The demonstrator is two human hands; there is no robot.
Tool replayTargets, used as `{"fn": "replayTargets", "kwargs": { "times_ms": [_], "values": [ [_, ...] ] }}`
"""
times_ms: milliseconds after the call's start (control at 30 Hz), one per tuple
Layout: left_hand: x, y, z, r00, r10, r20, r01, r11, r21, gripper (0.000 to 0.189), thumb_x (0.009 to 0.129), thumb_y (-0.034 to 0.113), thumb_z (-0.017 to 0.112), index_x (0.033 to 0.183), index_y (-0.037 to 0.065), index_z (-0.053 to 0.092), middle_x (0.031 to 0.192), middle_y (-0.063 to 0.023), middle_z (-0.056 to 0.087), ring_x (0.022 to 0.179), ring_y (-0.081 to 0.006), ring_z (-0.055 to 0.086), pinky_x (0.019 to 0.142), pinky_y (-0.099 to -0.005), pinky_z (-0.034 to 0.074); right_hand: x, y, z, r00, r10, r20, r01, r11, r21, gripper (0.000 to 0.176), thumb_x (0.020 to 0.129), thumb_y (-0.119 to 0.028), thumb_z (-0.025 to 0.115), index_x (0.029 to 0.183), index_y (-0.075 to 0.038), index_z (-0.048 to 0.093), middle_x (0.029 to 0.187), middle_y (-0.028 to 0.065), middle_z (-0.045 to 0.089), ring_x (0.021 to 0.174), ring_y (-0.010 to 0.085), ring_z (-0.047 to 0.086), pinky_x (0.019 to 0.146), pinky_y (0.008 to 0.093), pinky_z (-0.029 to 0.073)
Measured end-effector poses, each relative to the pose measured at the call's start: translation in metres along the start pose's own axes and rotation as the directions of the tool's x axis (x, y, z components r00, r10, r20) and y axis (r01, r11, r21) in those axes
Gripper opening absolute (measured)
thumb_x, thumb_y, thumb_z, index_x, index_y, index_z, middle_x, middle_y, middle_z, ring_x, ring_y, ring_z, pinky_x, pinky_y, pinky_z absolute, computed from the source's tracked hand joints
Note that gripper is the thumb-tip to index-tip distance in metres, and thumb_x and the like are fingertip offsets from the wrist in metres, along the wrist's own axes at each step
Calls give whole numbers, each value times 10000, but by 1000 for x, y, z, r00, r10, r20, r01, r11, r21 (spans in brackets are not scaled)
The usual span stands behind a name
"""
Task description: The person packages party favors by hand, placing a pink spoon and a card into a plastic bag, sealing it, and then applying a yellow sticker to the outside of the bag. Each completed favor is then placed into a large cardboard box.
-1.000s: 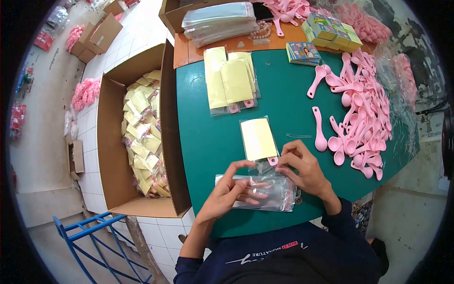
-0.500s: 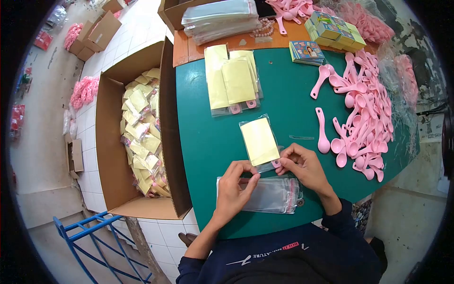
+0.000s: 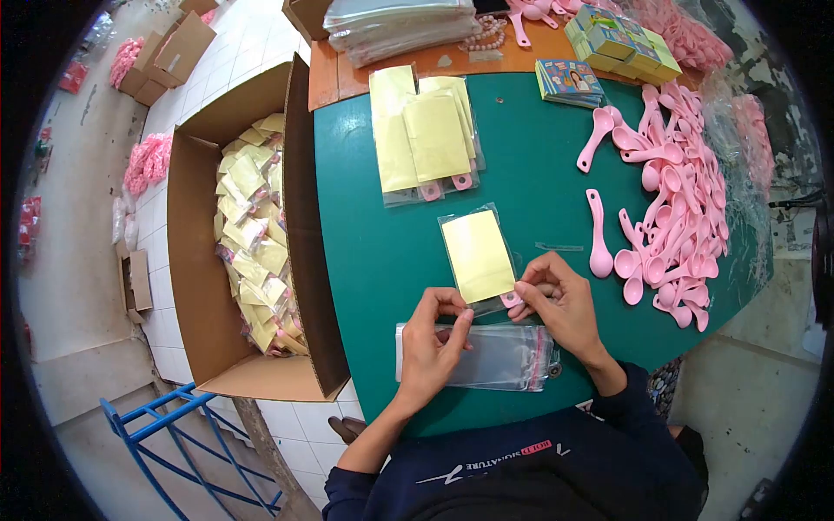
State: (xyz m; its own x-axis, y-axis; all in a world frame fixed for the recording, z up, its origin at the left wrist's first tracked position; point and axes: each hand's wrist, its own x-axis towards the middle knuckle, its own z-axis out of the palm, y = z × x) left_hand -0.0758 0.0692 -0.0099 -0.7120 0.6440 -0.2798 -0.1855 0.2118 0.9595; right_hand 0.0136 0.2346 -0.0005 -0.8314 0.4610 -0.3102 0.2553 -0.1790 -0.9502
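A clear plastic bag (image 3: 493,211) holds a yellow card (image 3: 479,257), with the pink handle end of a spoon (image 3: 510,300) showing at its lower edge. My left hand (image 3: 433,344) is closed in a pinch at the bag's lower left corner. At the lower right corner, the thumb and fingers of my right hand (image 3: 559,306) close on the bag beside the spoon handle. Just below, a stack of clear plastic bags (image 3: 497,363) lies flat, partly covered by my left hand.
Filled bags (image 3: 437,137) lie farther back on the green table (image 3: 365,252). Pink spoons (image 3: 665,204) are heaped at the right, near small card stacks (image 3: 569,82). A cardboard box (image 3: 195,252) of filled bags stands left of the table, above a blue metal rack (image 3: 165,425).
The camera view has shifted slightly. My left fingertips have moved up against the bag's lower left corner, while my right hand stays at the lower right corner.
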Motion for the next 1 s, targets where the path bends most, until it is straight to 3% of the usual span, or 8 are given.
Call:
{"fn": "replayTargets", "kwargs": {
  "times_ms": [367,500,567,633,700,800,900,1000],
  "values": [
    [-2,12,-5,992,108,57,-116,981,153,444,835,-5,595,1261,19,475,1207,-80,505,864,-101,554,548,-190,525,-2,1,-3,997,-6,73,12,997,-81,375,897,-14,534,1269,9,492,815,69,612,681,117,624,602,239,533],
    [22,54,-25,969,216,119,-239,943,233,481,835,14,607,1292,42,460,1242,-72,499,922,-96,542,544,-171,513,14,-34,-5,970,-236,63,243,958,-154,370,907,-51,531,1271,7,492,858,67,609,718,112,611,654,242,503],
    [50,74,-34,936,347,55,-350,905,241,411,825,66,626,1214,30,498,1173,-124,539,876,-173,604,583,-274,517,29,-64,-8,927,-375,24,375,916,-143,404,912,-103,544,1295,-4,466,901,79,609,783,123,614,698,247,500],
    [74,76,-44,846,531,48,-496,752,433,372,816,92,647,1160,26,521,1120,-134,551,865,-215,609,618,-309,515,40,-69,-36,907,-421,34,371,756,-539,394,918,-142,534,1281,-6,462,995,118,591,812,194,622,698,282,497],
    [65,68,-43,833,521,187,-528,646,552,347,791,117,676,1095,29,534,1056,-145,544,841,-265,599,653,-351,501,48,-52,-64,868,-497,7,226,382,-896,389,890,-149,571,1242,-4,491,984,123,583,809,215,617,691,292,492],
    [38,30,-20,817,258,516,-514,732,448,292,751,144,710,980,55,551,954,-134,530,844,-276,571,680,-378,469,46,-11,-84,880,-474,-28,10,77,-997,379,846,-157,616,1182,-4,530,976,139,567,797,235,607,685,305,487],
    [15,15,3,730,364,578,-672,536,511,271,746,176,708,953,68,569,810,-97,530,802,-280,577,678,-378,467,41,-10,-88,906,-423,-10,92,218,-972,377,833,-159,625,1167,-3,545,972,150,561,784,235,607,673,310,492],
    [20,6,5,744,316,589,-637,601,482,232,765,158,684,949,69,576,787,-77,551,795,-267,585,674,-391,466,30,-17,-91,886,-460,-58,150,403,-903,318,862,-117,587,1158,-8,551,952,118,580,797,202,614,672,296,504]
  ]
}}
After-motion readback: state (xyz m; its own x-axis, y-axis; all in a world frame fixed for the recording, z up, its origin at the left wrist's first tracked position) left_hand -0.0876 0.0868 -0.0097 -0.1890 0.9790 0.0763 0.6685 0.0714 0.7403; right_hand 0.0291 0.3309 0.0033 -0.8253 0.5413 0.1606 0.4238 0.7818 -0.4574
